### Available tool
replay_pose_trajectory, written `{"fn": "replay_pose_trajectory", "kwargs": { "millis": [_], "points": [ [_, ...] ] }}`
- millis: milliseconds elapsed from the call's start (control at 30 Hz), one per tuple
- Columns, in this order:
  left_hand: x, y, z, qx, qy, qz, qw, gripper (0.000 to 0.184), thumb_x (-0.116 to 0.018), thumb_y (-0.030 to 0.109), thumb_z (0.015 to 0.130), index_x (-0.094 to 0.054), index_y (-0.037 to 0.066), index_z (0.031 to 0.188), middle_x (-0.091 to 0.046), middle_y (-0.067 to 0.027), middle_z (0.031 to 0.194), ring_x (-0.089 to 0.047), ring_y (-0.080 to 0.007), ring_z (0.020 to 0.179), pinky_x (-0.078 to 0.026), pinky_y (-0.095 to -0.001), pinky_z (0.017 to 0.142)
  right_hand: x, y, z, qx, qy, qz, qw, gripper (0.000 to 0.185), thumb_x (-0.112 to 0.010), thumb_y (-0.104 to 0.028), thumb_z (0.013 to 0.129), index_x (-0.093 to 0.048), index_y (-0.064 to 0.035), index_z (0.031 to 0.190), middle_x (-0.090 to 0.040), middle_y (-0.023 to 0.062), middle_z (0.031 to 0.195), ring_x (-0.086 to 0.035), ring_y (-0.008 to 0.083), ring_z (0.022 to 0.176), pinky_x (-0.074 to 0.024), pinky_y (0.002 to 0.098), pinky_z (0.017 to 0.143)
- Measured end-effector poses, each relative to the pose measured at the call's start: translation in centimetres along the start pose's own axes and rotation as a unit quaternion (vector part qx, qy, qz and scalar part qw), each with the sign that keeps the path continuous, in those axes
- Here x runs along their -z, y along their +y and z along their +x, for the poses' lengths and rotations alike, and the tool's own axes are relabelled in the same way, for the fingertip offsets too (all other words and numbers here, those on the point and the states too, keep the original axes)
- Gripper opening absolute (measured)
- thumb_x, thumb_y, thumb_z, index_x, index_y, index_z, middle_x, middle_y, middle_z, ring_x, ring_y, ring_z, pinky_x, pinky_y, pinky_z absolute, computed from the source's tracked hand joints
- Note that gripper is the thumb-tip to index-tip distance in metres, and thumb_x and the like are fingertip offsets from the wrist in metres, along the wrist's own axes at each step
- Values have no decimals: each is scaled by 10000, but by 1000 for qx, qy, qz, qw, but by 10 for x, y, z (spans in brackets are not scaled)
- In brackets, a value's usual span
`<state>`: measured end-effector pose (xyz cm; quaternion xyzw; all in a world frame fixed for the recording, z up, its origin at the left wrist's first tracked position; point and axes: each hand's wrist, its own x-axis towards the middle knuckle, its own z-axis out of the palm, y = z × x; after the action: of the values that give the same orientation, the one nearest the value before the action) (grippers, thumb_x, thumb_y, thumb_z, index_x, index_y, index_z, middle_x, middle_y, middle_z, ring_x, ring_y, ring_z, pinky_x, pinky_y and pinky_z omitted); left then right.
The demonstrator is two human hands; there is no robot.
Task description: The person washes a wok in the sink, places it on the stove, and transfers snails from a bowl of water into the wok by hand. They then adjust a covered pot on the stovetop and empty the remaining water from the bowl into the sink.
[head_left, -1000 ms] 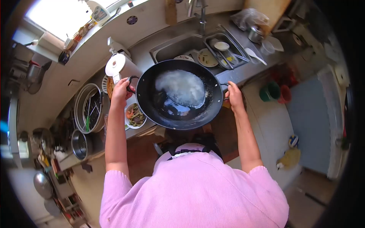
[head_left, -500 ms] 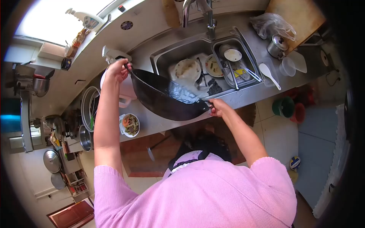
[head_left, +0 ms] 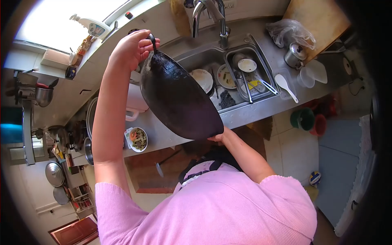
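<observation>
A large black wok (head_left: 179, 100) is held up in front of me, tipped steeply so its dark underside faces me. My left hand (head_left: 132, 48) grips the loop handle at its upper left end. At the lower right end my right hand (head_left: 219, 136) holds the wok's other side; most of its fingers are hidden behind the metal. The wok's inside faces away, toward the steel sink (head_left: 185, 61), and cannot be seen. Inside the sink lie a white plate (head_left: 203, 79), a patterned plate (head_left: 226, 75) and a dark scouring pad (head_left: 227, 99).
A faucet (head_left: 223, 32) stands behind the sink. The smaller basin holds a bowl (head_left: 247, 65) and utensils. To the right are a white rice spoon (head_left: 286, 87), a lidded pot (head_left: 295, 55) and a plastic bag (head_left: 290, 32). A bowl of food (head_left: 138, 139) sits at the counter's left front edge.
The wok has tilted much further, its left end raised and its opening turned away from me. Water visible in it before is out of sight. My left hand has risen; my right has lowered.
</observation>
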<state>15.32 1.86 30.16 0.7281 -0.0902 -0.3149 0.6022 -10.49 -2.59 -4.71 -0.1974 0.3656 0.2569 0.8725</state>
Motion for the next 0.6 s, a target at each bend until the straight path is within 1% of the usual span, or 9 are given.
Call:
{"fn": "replay_pose_trajectory", "kwargs": {
  "millis": [67, 133, 300, 367, 400, 433, 500, 533, 600],
  "points": [
    [4, 1, -14, -16, -10, 0, 1000, 291, -566, 224, 863, -478, 58, 1086, -629, -152, 934, -646, -150, 787, -482, -173, 490, -9, -3, -7, -1, -13, 28, 1000, 187, -448, -270, 895, -571, -130, 884, -564, -16, 629, -413, 50, 401, -433, 186, 466],
    [7, 3, -31, -22, -5, -6, 1000, 304, -560, 222, 868, -470, 63, 1111, -631, -147, 929, -648, -157, 786, -481, -175, 494, -13, -10, -24, -29, 1, 93, 995, 214, -427, -266, 907, -570, -107, 922, -612, 19, 697, -452, 66, 415, -461, 221, 458],
    [27, 1, -61, -33, 30, -12, 999, 314, -535, 195, 881, -458, 62, 1155, -638, -128, 900, -649, -162, 769, -469, -177, 499, 35, -7, 38, -7, -9, 36, 999, 231, -400, -275, 918, -548, -107, 976, -513, -10, 626, -386, 74, 390, -441, 252, 403],
    [45, -7, -75, -37, 46, -21, 998, 324, -534, 188, 879, -453, 61, 1166, -636, -125, 887, -645, -159, 751, -468, -177, 502, 39, -13, 29, 20, 5, 9, 1000, 246, -386, -264, 924, -535, -106, 1040, -509, -10, 628, -409, 73, 412, -439, 253, 394],
    [55, -13, -83, -37, 53, -25, 998, 329, -533, 184, 879, -450, 60, 1172, -635, -123, 881, -643, -157, 742, -467, -178, 504, 42, -23, 18, 43, 21, -9, 999, 265, -376, -250, 928, -526, -106, 1093, -524, -4, 644, -445, 71, 440, -441, 248, 395],
    [63, -20, -97, -34, 66, -30, 997, 328, -530, 206, 876, -470, 63, 1164, -637, -99, 843, -631, -141, 706, -458, -177, 495, 38, -35, 2, 66, 37, -26, 997, 293, -367, -236, 931, -516, -105, 1146, -540, 2, 660, -481, 68, 467, -443, 243, 397],
    [95, -49, -113, -7, 75, -44, 996, 298, -526, 226, 874, -497, 70, 1125, -641, -78, 813, -624, -128, 692, -448, -180, 497, 32, -54, -12, 179, 91, -99, 975, 293, -346, -243, 926, -490, -161, 1168, -428, -39, 565, -340, 45, 375, -337, 214, 312],
    [111, -68, -119, 6, 80, -52, 995, 285, -524, 236, 873, -511, 73, 1106, -643, -67, 798, -621, -122, 684, -443, -182, 498, 30, -62, -23, 226, 116, -125, 959, 295, -344, -242, 927, -473, -166, 1181, -447, -24, 575, -360, 55, 384, -355, 218, 329],
    [132, -108, -135, 52, 142, -60, 987, 211, -516, 250, 872, -539, 93, 1011, -645, -35, 754, -612, -110, 655, -430, -186, 507, 19, -71, -48, 285, 163, -173, 929, 305, -359, -253, 930, -468, -171, 1203, -448, -17, 567, -366, 62, 390, -350, 205, 345]
  ]
}}
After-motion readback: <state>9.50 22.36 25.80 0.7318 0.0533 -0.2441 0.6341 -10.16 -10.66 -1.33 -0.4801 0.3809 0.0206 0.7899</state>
